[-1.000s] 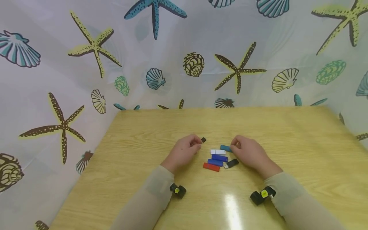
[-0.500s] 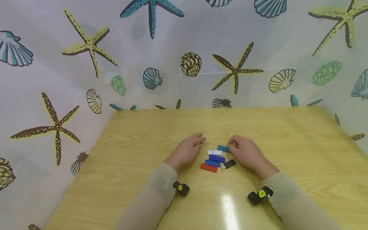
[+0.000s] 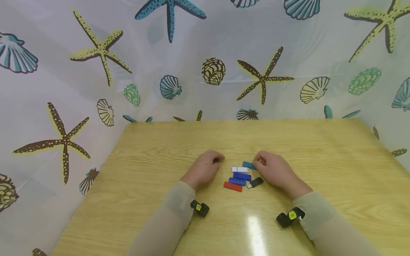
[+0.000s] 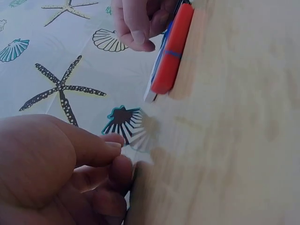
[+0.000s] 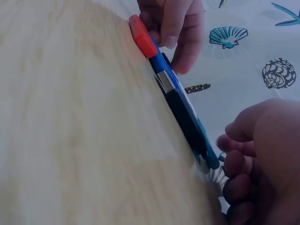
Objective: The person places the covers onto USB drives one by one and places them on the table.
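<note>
My left hand [image 3: 205, 168] hovers low over the wood table, left of a small group of USB sticks, with its fingers curled. No object shows between its thumb and fingers in the left wrist view; the inside of the hand is hidden. My right hand [image 3: 274, 168] is loosely curled beside the right end of a teal USB stick [image 3: 248, 165], and a narrow gap shows between them in the right wrist view. Below the teal stick lie a white USB stick [image 3: 240, 170], two blue sticks [image 3: 242, 176], a red stick [image 4: 174, 49] and a black stick [image 5: 185, 119] with bare metal plug.
A light wood table [image 3: 160, 142] spreads around the hands. Behind and beside it hangs a white cloth [image 3: 192, 53] printed with starfish and shells. Black wrist cameras [image 3: 199, 208] are strapped on both sleeves.
The left hand reached over a small black piece left of the sticks, then drew back leftward with its fingers curling. That piece is out of sight now. The right hand has barely moved.
</note>
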A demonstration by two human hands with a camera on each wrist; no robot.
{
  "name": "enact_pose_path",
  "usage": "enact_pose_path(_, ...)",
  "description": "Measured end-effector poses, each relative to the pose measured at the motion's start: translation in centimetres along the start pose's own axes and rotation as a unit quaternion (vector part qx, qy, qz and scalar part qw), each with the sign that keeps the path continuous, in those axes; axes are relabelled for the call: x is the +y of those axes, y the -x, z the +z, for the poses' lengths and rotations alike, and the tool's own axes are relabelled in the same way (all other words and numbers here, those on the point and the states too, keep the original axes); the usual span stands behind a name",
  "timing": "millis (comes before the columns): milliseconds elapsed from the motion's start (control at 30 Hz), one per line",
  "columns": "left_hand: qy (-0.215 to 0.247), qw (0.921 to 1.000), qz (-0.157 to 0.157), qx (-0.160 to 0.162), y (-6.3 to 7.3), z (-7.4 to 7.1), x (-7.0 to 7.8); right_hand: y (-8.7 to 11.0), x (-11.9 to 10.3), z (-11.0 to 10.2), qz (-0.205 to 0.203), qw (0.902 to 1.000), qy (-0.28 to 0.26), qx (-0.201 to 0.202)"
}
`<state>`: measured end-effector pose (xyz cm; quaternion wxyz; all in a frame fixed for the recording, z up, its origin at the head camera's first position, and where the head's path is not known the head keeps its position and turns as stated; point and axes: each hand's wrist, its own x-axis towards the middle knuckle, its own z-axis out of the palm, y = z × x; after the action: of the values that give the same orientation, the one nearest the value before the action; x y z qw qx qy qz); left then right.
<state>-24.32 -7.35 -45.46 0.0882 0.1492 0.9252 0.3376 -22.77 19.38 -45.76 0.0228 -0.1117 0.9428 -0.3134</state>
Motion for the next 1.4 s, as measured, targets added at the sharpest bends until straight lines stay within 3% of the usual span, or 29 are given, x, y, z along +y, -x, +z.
enact_pose_path(300,-0.003,0.9995,-0.028,0.013,0.4,-0.5,-0.3,0.1,-0.1,-0.2,-0.008,0.9999,-0.004,-0.011)
enact_pose_path(567,-0.024,0.9968,-0.071,0.027,0.6,-0.9,-0.8,0.2,0.0,-0.3,-0.007,0.9998,-0.010,-0.014)
enact_pose_path(867,-0.033,0.9963,-0.079,0.005,0.6,-1.3,-0.9,0.2,-0.2,-0.4,-0.018,0.9996,-0.012,-0.017)
enact_pose_path(1067,0.004,0.9970,-0.076,0.014,0.7,-1.3,-0.4,0.5,-0.5,-0.8,-0.039,0.9986,-0.004,-0.037)
enact_pose_path(1233,0.071,0.9951,-0.060,0.035,0.6,-1.1,0.0,0.7,-0.8,-1.6,-0.074,0.9939,0.018,-0.080)
enact_pose_path(1400,0.096,0.9932,-0.042,0.050,0.6,-1.0,0.2,1.0,-0.7,-2.0,-0.099,0.9874,0.035,-0.119)
